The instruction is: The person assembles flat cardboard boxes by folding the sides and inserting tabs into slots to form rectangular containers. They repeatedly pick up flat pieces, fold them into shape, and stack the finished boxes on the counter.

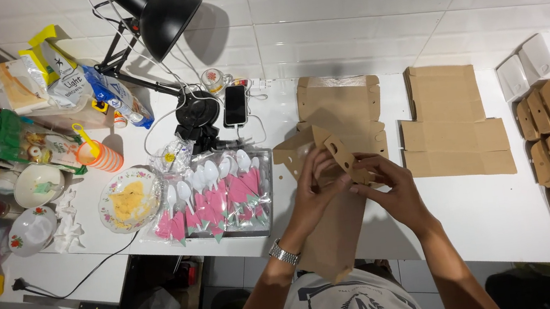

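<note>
Cardboard box blank overhangs the table edge, both hands' fingers clamped on it.

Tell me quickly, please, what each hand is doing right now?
Left hand: fingers closed on the brown cardboard box blank.
Right hand: fingers pinching a flap of the same blank.

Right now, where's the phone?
Head view: the phone lies on the white table, upper centre, beside the black lamp's base, left of the flat cardboard blanks.
</note>
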